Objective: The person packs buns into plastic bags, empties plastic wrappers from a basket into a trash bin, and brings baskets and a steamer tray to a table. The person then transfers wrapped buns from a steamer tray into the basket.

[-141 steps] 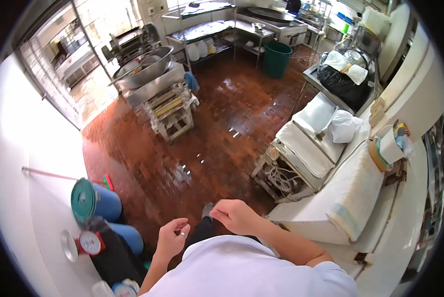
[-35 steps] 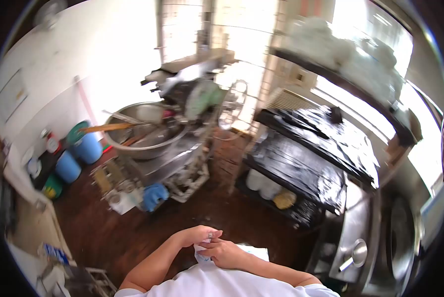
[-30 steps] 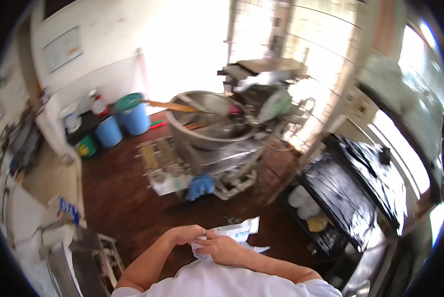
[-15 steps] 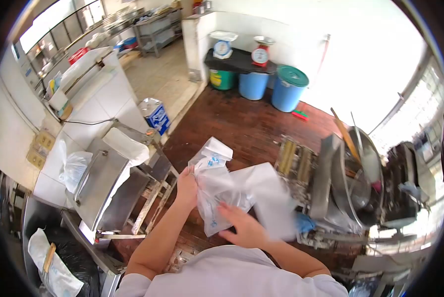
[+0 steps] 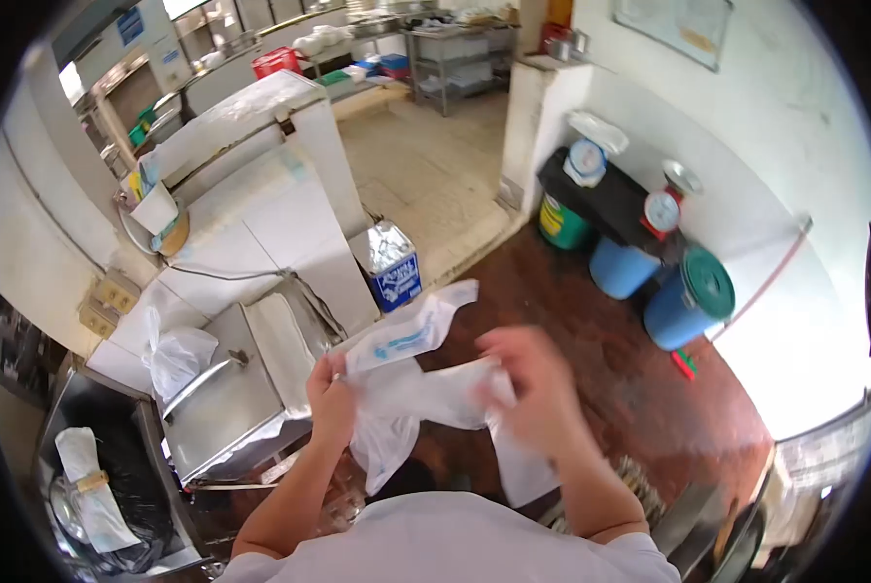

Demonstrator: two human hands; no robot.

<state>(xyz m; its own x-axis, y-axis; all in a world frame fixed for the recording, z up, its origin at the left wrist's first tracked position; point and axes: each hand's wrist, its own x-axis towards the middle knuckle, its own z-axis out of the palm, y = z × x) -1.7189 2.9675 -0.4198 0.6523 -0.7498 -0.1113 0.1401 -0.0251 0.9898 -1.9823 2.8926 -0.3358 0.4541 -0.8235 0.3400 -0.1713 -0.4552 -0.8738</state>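
Observation:
A thin white plastic bag (image 5: 397, 394) with blue print is stretched out in front of my chest. My left hand (image 5: 332, 403) is closed on its left side, near the printed part. On the other side, my right hand (image 5: 538, 394) is blurred by motion; its thumb and fingers appear to pinch the bag's right part. A loose white piece hangs below that hand, and I cannot tell whether it belongs to the same bag. Another white plastic bag (image 5: 178, 360), knotted at the top, rests by the tiled wall beside a steel lid (image 5: 226, 394).
A blue-and-silver tin (image 5: 393, 272) stands at the end of the tiled half wall (image 5: 261, 238). Two dial scales sit on a black board (image 5: 606, 209) above buckets, near a lidded blue bin (image 5: 686, 306). At lower left, a steel bin (image 5: 52, 418) holds black plastic.
My view has turned left, so the room shifts right in the picture. My right hand has risen and moved right, with the white plastic spread between both hands.

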